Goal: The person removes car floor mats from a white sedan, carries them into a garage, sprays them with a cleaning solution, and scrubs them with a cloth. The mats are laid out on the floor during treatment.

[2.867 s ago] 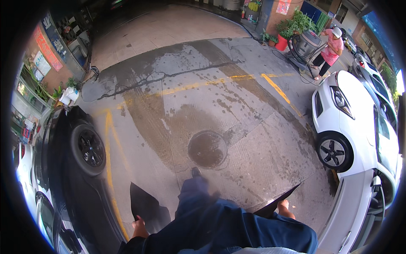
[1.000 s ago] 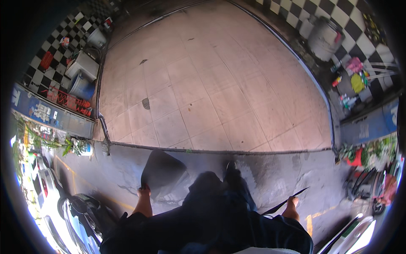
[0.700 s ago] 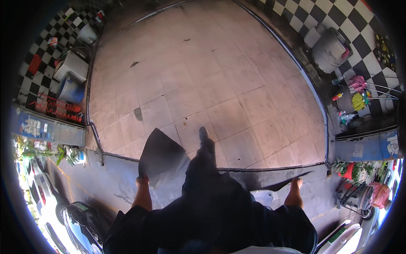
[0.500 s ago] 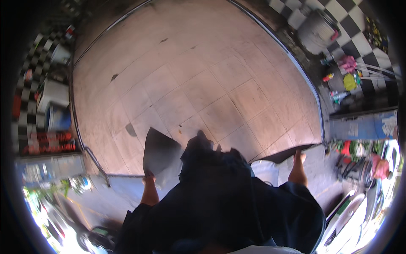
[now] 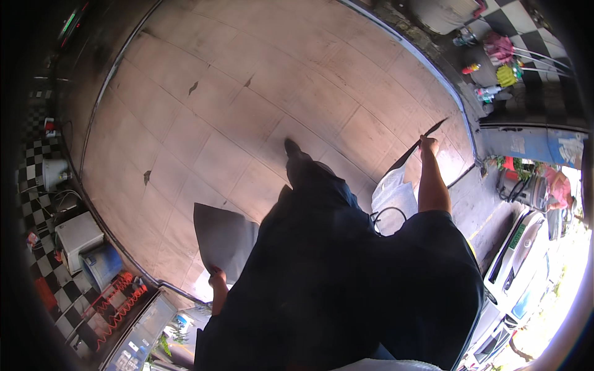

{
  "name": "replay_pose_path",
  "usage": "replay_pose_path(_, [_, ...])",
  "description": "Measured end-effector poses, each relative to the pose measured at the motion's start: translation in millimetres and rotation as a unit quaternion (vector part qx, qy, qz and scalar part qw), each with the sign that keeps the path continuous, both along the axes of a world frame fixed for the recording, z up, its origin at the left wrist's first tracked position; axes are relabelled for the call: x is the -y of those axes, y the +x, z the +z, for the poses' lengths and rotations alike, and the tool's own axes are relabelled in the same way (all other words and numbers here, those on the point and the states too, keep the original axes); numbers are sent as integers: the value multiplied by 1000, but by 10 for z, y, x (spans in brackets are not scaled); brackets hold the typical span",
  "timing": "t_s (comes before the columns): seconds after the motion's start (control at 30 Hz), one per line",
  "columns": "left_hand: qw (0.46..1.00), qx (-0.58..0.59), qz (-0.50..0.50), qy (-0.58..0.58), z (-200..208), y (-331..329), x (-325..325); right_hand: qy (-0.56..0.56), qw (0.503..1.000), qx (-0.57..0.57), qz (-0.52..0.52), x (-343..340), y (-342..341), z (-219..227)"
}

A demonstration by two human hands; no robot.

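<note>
My left hand [image 5: 216,279] hangs at my side, gripping the lower edge of a flat dark grey mat [image 5: 224,238] whose broad face shows. My right hand [image 5: 427,144] is stretched out to the right and holds a second dark mat [image 5: 409,151], seen edge-on as a thin black strip. Between them are my dark trousers and one dark shoe [image 5: 291,149], stepping forward on the brown tiled floor [image 5: 260,80]. A white cloth [image 5: 393,193] hangs by my right hip.
On the black-and-white checked floor at the left stand a white machine [image 5: 75,234], a blue bucket [image 5: 101,264] and a red coiled hose [image 5: 114,295]. Bottles and brushes [image 5: 495,68] lie at the upper right. A white car [image 5: 516,260] and a person in pink [image 5: 559,185] are at the right.
I have walked from wet pavement up onto the tiled floor, and the view has swung round. Both mats stay in my hands; my right arm now reaches farther out.
</note>
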State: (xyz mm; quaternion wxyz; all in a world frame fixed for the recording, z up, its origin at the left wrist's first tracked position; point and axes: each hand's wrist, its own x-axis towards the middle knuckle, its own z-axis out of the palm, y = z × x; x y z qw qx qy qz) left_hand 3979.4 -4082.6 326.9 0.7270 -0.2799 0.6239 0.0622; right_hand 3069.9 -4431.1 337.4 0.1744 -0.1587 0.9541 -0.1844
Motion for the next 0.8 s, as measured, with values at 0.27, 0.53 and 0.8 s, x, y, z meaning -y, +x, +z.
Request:
replay_pose_path(0.27, [690, 69, -572, 438, 504, 356, 2228, -14, 997, -40, 66, 2802, 940, -5])
replay_pose_path(0.53, [674, 80, -589, 439, -75, 1328, 4558, -24, 989, -95, 109, 5876, 2027, 355])
replay_pose_path(0.8, [657, 148, -615, 410, 97, 2311, 6520, -182, 959, -17, 215, 9495, 3726, 813])
